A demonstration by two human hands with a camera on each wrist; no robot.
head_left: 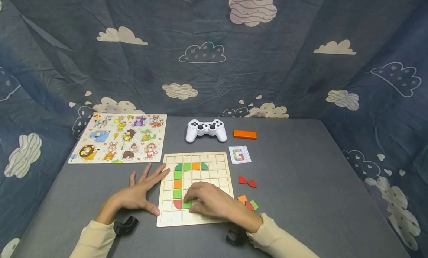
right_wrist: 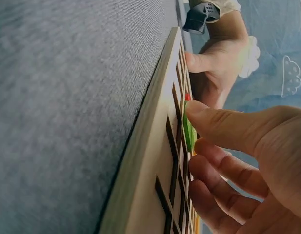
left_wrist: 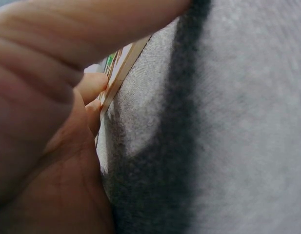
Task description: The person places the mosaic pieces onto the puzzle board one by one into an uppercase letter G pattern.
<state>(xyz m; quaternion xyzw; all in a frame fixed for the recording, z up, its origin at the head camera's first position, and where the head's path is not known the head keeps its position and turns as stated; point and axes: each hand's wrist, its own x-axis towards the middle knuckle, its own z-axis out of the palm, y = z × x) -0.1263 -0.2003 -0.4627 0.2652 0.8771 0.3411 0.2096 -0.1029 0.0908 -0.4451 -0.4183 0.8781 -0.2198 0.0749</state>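
Two hands: right hand (head_left: 210, 204) pinches green tile (head_left: 187, 204); left hand (head_left: 140, 193) flat beside board (head_left: 220, 161).

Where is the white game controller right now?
In the head view, the white game controller lies at the far middle of the grey table, just beyond the wooden grid board, with the flat orange block to its right.

Green tile (head_left: 187, 204) lies flat on wooden grid board (head_left: 219, 163)
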